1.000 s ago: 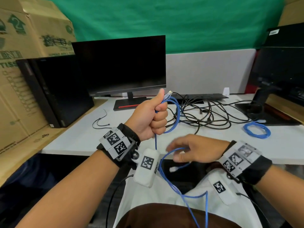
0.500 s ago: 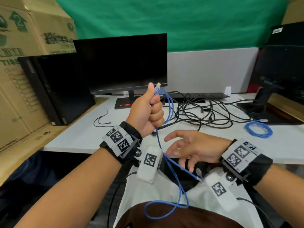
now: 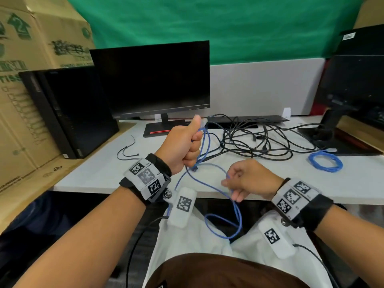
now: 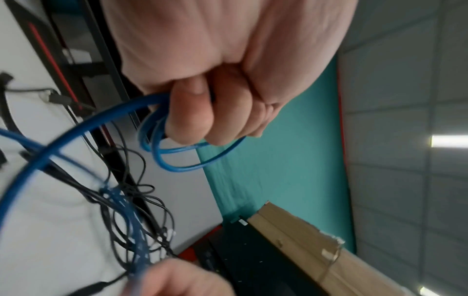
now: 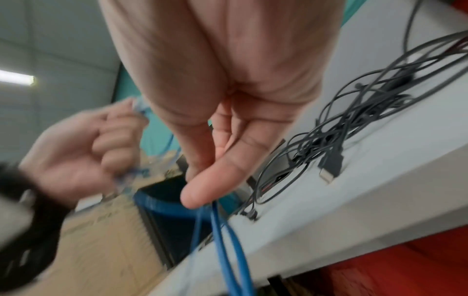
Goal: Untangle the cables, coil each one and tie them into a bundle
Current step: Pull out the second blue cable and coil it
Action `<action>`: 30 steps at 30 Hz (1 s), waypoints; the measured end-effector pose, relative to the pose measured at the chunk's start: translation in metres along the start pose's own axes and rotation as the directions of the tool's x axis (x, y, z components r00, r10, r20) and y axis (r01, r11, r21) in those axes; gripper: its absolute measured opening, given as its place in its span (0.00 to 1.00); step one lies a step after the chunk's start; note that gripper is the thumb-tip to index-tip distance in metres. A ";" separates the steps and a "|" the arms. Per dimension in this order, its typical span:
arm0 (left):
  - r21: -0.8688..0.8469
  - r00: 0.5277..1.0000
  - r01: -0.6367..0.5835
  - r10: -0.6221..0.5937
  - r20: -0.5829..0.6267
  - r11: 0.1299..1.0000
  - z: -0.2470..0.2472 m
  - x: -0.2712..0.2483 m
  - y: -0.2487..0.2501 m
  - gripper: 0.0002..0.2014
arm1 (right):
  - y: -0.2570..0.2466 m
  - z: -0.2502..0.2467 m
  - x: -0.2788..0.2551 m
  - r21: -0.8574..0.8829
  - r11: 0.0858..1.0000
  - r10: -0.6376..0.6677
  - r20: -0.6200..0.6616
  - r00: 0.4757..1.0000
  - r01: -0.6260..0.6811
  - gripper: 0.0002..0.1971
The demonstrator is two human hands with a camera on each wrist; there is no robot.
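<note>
The left hand (image 3: 182, 147) is raised over the desk (image 3: 99, 173), fist closed round loops of the blue cable (image 3: 209, 183) — its plug sticks up by the thumb. The right hand (image 3: 247, 179) pinches the cable lower down — the rest hangs toward the lap.

We see a bright room with ceiling lights (image 4: 449, 141); both wrist pictures look blurry, with bent edges.
</note>
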State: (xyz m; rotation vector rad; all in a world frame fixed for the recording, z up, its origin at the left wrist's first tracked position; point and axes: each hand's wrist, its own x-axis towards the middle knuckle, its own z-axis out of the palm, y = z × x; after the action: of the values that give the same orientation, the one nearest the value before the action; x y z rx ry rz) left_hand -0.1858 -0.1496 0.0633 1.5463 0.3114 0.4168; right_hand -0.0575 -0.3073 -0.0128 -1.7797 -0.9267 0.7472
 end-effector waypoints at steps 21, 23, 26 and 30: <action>-0.229 0.969 -0.074 0.015 -0.248 0.970 -0.025 0.012 -0.014 0.27 | -0.011 -0.011 -0.018 -0.516 0.818 0.080 0.538 0.839 0.252 0.26; -0.273 0.977 -0.100 0.044 -0.207 0.957 -0.019 0.009 -0.008 0.26 | -0.003 -0.011 -0.008 -0.450 0.868 -0.064 0.320 0.945 0.211 0.22; -0.341 0.983 -0.159 0.116 -0.142 0.927 -0.010 0.004 0.005 0.26 | 0.016 -0.002 0.002 -0.409 0.906 -0.008 0.234 0.972 0.106 0.26; -0.365 0.983 -0.184 0.176 -0.055 0.913 0.005 -0.002 0.016 0.27 | 0.029 0.015 0.004 -0.204 0.972 -0.056 0.268 0.962 0.113 0.17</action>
State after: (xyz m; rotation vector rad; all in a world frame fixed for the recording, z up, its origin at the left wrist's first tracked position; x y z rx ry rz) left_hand -0.1860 -0.1553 0.0797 1.2037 0.0960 0.6011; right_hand -0.0599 -0.3045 -0.0456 -1.8442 -1.2957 0.8649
